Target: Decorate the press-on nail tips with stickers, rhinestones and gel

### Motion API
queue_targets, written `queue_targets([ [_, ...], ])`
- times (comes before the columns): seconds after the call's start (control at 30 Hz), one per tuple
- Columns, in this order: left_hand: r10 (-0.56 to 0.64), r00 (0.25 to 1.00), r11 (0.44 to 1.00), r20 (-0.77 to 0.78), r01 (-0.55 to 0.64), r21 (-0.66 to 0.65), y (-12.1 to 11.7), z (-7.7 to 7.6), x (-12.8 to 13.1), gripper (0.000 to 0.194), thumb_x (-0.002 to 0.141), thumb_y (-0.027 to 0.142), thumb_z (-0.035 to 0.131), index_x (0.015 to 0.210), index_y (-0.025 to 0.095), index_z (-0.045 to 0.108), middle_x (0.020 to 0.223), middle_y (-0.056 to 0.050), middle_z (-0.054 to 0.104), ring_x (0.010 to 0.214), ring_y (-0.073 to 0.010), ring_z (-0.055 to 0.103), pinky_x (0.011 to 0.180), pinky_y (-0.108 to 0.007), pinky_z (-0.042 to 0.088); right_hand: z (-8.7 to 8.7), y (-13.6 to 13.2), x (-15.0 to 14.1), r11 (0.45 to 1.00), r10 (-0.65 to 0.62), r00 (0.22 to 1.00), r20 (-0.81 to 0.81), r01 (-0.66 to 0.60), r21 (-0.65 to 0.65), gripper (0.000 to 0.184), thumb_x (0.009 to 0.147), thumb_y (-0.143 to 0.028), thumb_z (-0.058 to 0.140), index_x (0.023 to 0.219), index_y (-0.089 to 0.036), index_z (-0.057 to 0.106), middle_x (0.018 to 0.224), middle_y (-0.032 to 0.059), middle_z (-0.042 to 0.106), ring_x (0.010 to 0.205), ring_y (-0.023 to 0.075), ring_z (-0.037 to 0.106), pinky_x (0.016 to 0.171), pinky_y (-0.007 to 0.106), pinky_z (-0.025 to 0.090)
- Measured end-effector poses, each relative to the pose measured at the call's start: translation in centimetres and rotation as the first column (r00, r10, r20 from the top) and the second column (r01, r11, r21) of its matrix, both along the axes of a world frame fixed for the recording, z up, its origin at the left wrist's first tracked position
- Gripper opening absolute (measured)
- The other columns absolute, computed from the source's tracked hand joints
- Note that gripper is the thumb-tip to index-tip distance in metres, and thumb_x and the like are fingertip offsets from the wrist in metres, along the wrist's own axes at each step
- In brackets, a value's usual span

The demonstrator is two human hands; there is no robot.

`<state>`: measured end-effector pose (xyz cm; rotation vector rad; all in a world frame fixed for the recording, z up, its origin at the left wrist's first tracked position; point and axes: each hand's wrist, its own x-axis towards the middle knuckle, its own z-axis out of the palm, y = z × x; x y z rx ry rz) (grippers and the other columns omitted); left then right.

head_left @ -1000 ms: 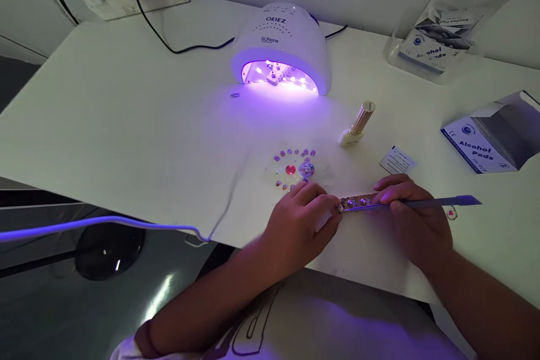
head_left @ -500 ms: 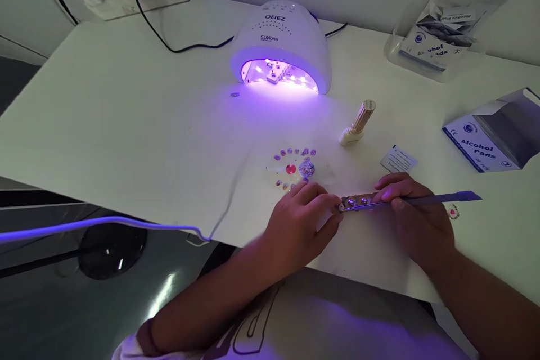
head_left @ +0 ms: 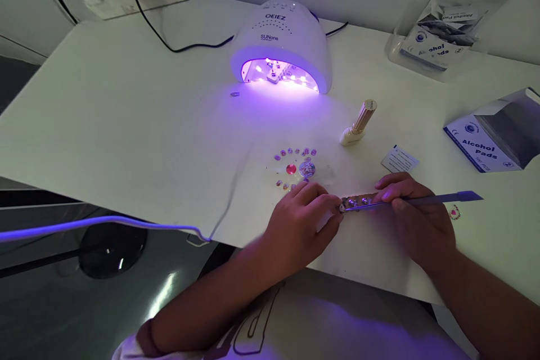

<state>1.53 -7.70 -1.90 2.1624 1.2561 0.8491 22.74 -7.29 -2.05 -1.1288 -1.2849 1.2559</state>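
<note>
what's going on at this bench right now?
A person has both bare hands on a small gem-studded strip. The left hand grips one end; the right hand holds a thin purple stick, its tip at that same end, with fingers by the other end. Loose round gems lie on the table just beyond the left hand. Behind them, the white lamp glows purple, with a gold-capped bottle nearby.

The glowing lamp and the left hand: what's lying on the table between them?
In the head view, small glittery pieces, a pink disc and a larger glittery disc lie between the lamp and left hand, nearer the hand.
</note>
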Motion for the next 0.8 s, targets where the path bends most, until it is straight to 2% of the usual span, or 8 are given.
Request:
queue_targets([
  [0.4, -0.006, 1.000, 1.000, 0.008, 0.006, 0.005, -0.03, 0.06, -0.05, 0.012, 0.086, 0.016, 0.060, 0.098, 0.017, 0.062, 0.085, -0.004, 0.061, 0.075, -0.0161, 0.055, 0.066, -0.030, 0.048, -0.10, -0.05, 0.04, 1.000, 0.009, 1.000, -0.022, -0.009, 0.005, 0.013, 0.089, -0.023, 0.058, 0.087, -0.028, 0.069, 0.083, 0.0028, 0.062, 0.103, 0.0207, 0.052, 0.083, 0.035, 0.049],
  [0.6, 0.019, 0.998, 1.000, 0.062, -0.018, -0.015, -0.27, 0.07, -0.15, 0.021, 0.083, 0.015, 0.063, 0.103, 0.018, 0.059, 0.091, -0.005, 0.058, 0.082, -0.0175, 0.055, 0.070, -0.033, 0.050, -0.08, 0.04, -0.03, 1.000, 0.006, 1.000, -0.013, -0.007, -0.009, 0.012, 0.088, -0.023, 0.058, 0.086, -0.028, 0.069, 0.085, 0.0028, 0.061, 0.102, 0.0209, 0.052, 0.082, 0.035, 0.049],
  [0.8, -0.038, 0.994, 0.999, 0.107, 0.035, 0.028, -0.52, -0.15, -0.36, 0.021, 0.082, 0.013, 0.063, 0.102, 0.021, 0.060, 0.096, -0.004, 0.053, 0.076, -0.0141, 0.051, 0.066, -0.030, 0.047, -0.05, 0.03, 0.11, 1.000, 0.014, 0.999, 0.037, -0.015, 0.020, 0.013, 0.089, -0.023, 0.057, 0.087, -0.029, 0.068, 0.081, 0.0022, 0.063, 0.101, 0.0215, 0.051, 0.085, 0.038, 0.045],
])
